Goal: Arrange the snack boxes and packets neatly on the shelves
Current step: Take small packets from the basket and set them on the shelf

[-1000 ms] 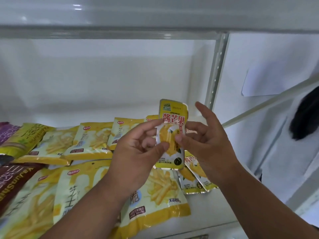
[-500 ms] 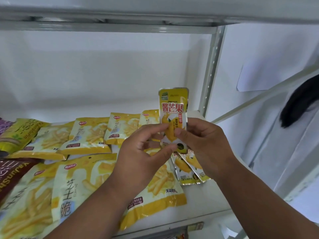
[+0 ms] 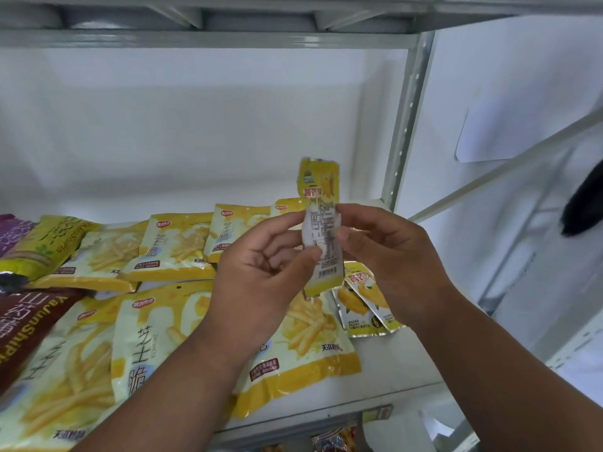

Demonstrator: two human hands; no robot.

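Note:
Both hands hold up small yellow mango packets [image 3: 321, 203] above the white shelf [image 3: 388, 363]. One packet shows its printed white back, and another stands behind it with its top sticking out. My left hand [image 3: 261, 269] pinches them from the left with thumb and fingers. On the right edge my right hand [image 3: 388, 256] pinches them. Two more mango packets [image 3: 365, 305] lie on the shelf under my right hand. Several yellow french-fry packets [image 3: 176, 246] lie flat in rows across the shelf.
A dark red packet [image 3: 26, 324], an olive-yellow packet [image 3: 49, 243] and a purple packet [image 3: 9, 230] lie at the left. A grey shelf upright [image 3: 408, 125] stands right of the packets. The shelf above [image 3: 208, 37] hangs overhead. More snacks [image 3: 332, 442] show on the shelf below.
The packets turned in my hands from showing the yellow front to showing a printed white back. My right fingers closed from spread to pinching the edge.

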